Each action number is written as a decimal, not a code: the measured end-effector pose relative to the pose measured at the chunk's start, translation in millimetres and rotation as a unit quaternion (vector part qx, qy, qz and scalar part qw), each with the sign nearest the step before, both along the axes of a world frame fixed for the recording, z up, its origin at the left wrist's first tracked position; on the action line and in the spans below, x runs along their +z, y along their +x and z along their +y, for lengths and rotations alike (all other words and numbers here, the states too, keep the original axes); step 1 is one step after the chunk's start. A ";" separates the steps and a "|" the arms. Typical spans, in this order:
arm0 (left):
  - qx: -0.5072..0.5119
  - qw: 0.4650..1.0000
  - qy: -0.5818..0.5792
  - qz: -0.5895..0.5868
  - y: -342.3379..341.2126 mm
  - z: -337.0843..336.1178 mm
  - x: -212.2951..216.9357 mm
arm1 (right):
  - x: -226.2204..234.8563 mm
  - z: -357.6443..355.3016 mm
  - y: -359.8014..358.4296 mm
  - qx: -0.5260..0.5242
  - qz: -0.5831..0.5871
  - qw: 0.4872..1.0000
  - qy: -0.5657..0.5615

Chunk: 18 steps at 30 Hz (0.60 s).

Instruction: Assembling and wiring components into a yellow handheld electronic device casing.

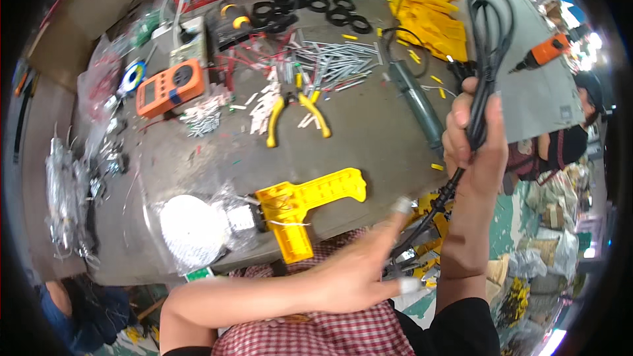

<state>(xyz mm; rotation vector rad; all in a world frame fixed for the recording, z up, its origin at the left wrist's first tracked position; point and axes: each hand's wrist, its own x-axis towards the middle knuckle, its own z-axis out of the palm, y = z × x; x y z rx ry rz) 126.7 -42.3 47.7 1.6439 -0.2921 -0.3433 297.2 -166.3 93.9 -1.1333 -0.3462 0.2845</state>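
My right hand (476, 133) is raised at the right edge of the table, its fingers wrapped round a coiled black power cord (489, 46). The loops and plug end stick up above the fist; the lower end, with a strain relief (440, 204), hangs down past my wrist. Slightly blurred, my left hand (359, 267) hovers in front of the table's edge with thumb and forefinger spread, white covers on their tips, and nothing between them. To its left lies a yellow pistol-shaped housing half (310, 201), joined by wires to a round white part (192, 229) in clear plastic.
Yellow-handled pliers (298, 115) lie mid-table, near metal rods (336, 62) and black rings (318, 0). An orange multimeter (170, 87) stands at left. A dark soldering-iron-like cylinder (417, 102) and yellow housings (432, 26) lie at right. An orange screwdriver (544, 51) is beyond the cord.
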 end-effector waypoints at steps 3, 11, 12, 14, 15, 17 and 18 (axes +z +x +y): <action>-0.085 0.939 -0.244 0.227 1.6 -5.1 1.3 | 12.2 10.3 21.1 0.001 0.034 0.998 0.056; 0.124 0.920 0.316 -0.195 -8.0 51.6 7.9 | -81.1 2.7 50.5 -0.333 -0.509 0.523 -0.597; 0.134 0.891 0.371 -0.226 -2.2 55.7 13.2 | -80.6 6.1 38.3 -0.242 -0.474 0.653 -0.539; 0.178 0.882 0.375 -0.222 7.5 69.2 6.0 | -54.5 31.6 -1.4 0.132 -0.418 0.802 -0.404; 0.210 0.877 0.368 -0.228 11.5 74.6 1.3 | -52.3 41.0 -13.0 0.300 -0.363 0.821 -0.323; 0.280 0.863 0.329 -0.262 21.5 87.5 -14.5 | -55.5 52.1 -26.7 0.294 -0.248 0.841 -0.381; 0.330 0.873 0.286 -0.215 28.1 94.3 -18.2 | -59.3 54.6 -22.5 0.287 -0.196 0.859 -0.376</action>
